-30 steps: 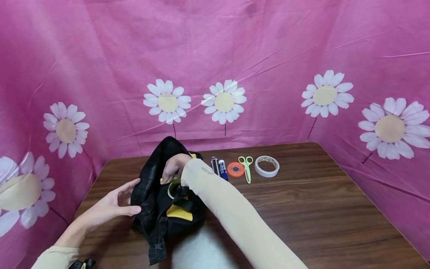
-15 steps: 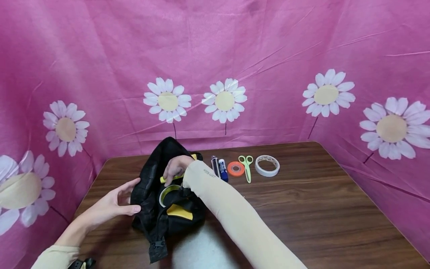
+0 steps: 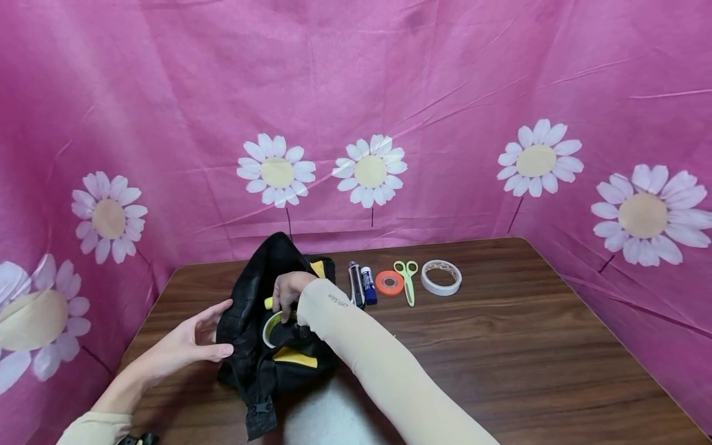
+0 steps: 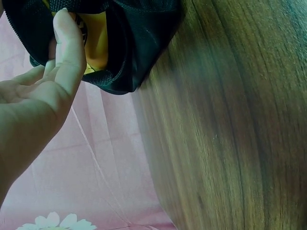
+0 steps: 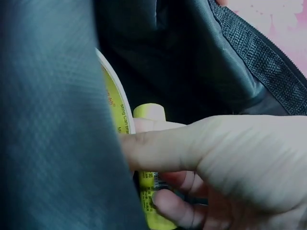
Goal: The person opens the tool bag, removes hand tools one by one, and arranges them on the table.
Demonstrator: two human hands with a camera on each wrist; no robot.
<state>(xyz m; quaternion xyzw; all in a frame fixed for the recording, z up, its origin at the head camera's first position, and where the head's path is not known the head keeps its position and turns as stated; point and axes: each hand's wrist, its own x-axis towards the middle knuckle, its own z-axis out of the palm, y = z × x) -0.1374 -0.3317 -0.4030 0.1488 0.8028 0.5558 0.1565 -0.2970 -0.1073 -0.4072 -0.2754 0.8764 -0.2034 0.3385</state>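
Observation:
A black zippered bag (image 3: 245, 315) with yellow patches stands on the table, its mouth gaping. My left hand (image 3: 186, 343) grips the bag's left rim, thumb apart from the fingers; the left wrist view shows a finger against the strap edge. Inside the bag, my right hand (image 3: 290, 292) pinches the rim of a roll of tape (image 5: 117, 96) with a yellow-green inner core; the fingertips are partly hidden. Behind those fingers lies a yellow printed tube (image 5: 149, 112), its kind unclear. The curled lower fingers are close against it; whether they hold it I cannot tell.
Right of the bag, in a row, lie a utility knife (image 3: 356, 284), a blue glue stick (image 3: 369, 285), an orange tape roll (image 3: 384, 289), green scissors (image 3: 409, 289) and a white tape roll (image 3: 442, 289). A pink flowered cloth (image 3: 445, 74) hangs behind the wooden table (image 3: 500, 346).
My right hand has moved down from the yellow tube to the tape roll in the bag. The roll has shifted left and shows more. The left hand stays on the rim.

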